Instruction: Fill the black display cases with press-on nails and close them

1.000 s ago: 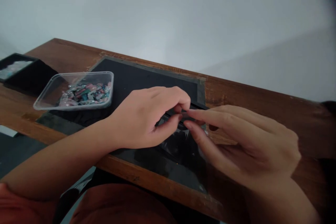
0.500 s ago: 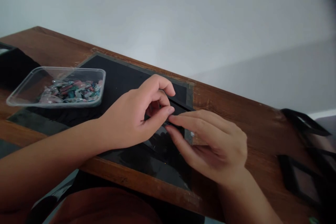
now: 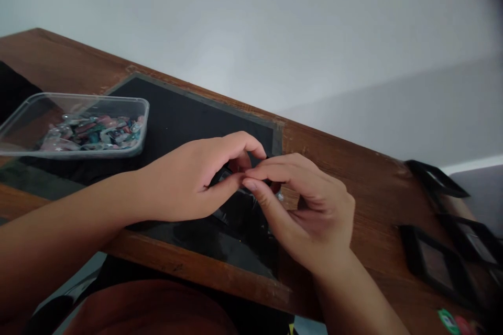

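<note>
My left hand (image 3: 204, 178) reaches in from the left, its thumb and fingers curled together over the black mat (image 3: 176, 115). Coming from the lower right, my right hand (image 3: 310, 204) meets it, thumb and index finger pinched against the left fingertips. What lies between the fingertips is too small and hidden to name. Under the hands, a dark glossy item (image 3: 239, 214) shows on the mat, partly covered by the fingers.
A clear plastic container (image 3: 94, 133) holding small pink, teal and clear wrapped pieces stands on the left. Black frames (image 3: 436, 264) lie on the wooden table (image 3: 377, 193) at the right. Small green and red items (image 3: 450, 322) sit lower right. A pale wall rises behind.
The right fingers have shifted left and closed in on the left fingertips, and the left index finger has come down. The view has moved slightly, showing the green and red items more.
</note>
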A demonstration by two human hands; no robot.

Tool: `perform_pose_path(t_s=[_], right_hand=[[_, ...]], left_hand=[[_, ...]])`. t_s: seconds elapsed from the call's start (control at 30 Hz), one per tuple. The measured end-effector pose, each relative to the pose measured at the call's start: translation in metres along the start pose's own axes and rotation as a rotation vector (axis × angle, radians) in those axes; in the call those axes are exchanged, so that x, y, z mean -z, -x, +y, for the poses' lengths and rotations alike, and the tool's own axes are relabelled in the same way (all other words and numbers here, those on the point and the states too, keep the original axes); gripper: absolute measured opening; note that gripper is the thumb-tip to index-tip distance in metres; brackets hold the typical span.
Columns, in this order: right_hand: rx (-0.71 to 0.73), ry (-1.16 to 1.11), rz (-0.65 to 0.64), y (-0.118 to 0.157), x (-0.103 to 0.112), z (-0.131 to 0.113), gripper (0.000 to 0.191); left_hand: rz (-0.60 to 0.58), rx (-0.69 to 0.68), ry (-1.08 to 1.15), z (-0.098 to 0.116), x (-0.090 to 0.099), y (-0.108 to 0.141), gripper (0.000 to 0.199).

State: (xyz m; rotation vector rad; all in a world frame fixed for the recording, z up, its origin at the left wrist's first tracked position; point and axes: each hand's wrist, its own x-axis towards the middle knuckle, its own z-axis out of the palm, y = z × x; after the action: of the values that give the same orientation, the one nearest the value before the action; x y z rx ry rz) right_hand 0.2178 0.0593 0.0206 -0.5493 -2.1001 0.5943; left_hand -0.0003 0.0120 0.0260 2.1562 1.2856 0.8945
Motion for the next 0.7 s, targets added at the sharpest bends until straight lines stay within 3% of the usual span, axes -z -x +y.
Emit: perform_pose_path(t_s=[0.13,0.3,0.43,0.57,0.7], right_hand=[[-0.061,-0.003,-0.083,-0.001,0.002,0.0,0.011],[-0.211,0.021,-0.336,-0.001,-0.001,0.005,0.015],[-0.337,0.214,-0.493,0.0,-0.005,0.009,0.018],[-0.357,0.405,-0.52,0.001,-0.007,0.01,0.018],[-0.352,0.455,-0.493,0.002,-0.009,0.011,0.017]], left_hand=[[0.013,-0.045,-0.205,-0.006,0.008,-0.001,0.035],[0.179,-0.067,-0.411,-0.012,0.019,-0.004,0.028],[0.285,-0.024,-0.471,-0.011,0.027,-0.002,0.024],[0.375,0.098,-0.451,-0.005,0.039,0.001,0.021],[0.405,0.335,-0.453,-0.001,0.058,0.006,0.019]])
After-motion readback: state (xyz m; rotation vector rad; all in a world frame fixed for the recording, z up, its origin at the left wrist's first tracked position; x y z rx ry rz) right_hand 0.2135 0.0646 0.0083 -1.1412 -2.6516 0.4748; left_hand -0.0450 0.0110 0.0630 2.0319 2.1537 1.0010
